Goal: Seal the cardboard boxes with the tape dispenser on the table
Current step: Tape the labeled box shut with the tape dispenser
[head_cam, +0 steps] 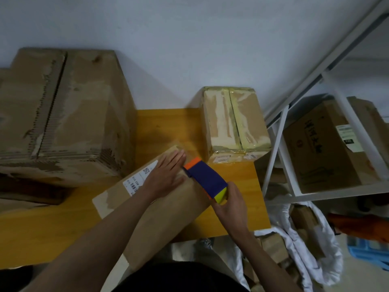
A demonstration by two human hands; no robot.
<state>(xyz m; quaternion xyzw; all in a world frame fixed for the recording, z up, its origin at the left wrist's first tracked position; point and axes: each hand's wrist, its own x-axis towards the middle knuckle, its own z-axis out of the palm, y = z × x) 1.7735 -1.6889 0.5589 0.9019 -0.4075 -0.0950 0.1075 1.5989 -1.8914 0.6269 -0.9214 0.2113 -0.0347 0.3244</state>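
A flat brown cardboard box (168, 207) with a white label lies tilted on the yellow table (52, 228), right in front of me. My left hand (166, 173) presses flat on its top with straight fingers. The tape dispenser (207, 178), blue with an orange front end and a yellow handle, rests on the box just right of that hand. My right hand (229, 205) grips the yellow handle at the box's right edge.
A large worn cardboard box (63, 114) stands at the back left. A smaller taped box (233, 123) stands at the back right of the table. A white metal shelf (294, 144) with a box (322, 148) is to the right, with bags on the floor.
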